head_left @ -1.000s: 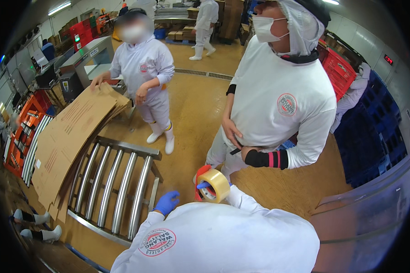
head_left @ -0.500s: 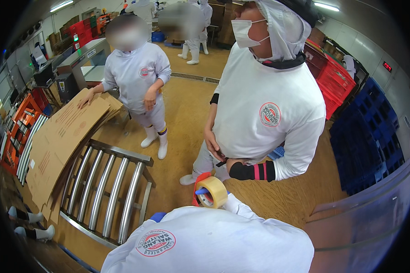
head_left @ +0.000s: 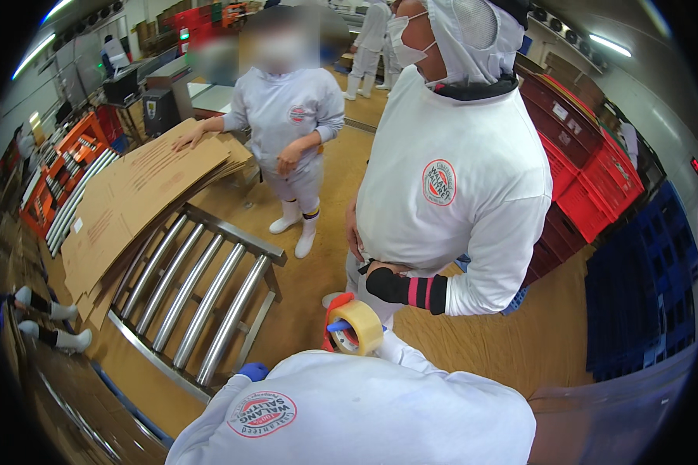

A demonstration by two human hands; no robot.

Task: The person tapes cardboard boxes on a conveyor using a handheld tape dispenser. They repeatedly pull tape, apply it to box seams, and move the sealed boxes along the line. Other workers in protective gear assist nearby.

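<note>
The person's right arm reaches forward past the chest, its white sleeve (head_left: 405,350) showing just beyond the shirt front (head_left: 349,411). The right hand (head_left: 339,326) wears a blue glove and has hold of a wide roll of tape (head_left: 368,319), with a blue finger pushed through the core; the rest of that grip is hidden behind the roll. A red piece (head_left: 335,311) sits along the roll's left side. The roll is held up in front of the chest, over the floor (head_left: 488,349) in this view, near the waist of a co-worker in white (head_left: 457,186).

The left arm is bent, and only a bit of the blue-gloved left hand (head_left: 253,372) peeks out past the shirt, so how far open its grip is, or whether it holds anything, cannot be told. Ahead and to its left stands a metal roller frame (head_left: 184,304), with flat cardboard (head_left: 143,190) stacked beside it, where a second co-worker (head_left: 287,116) rests a hand.
</note>
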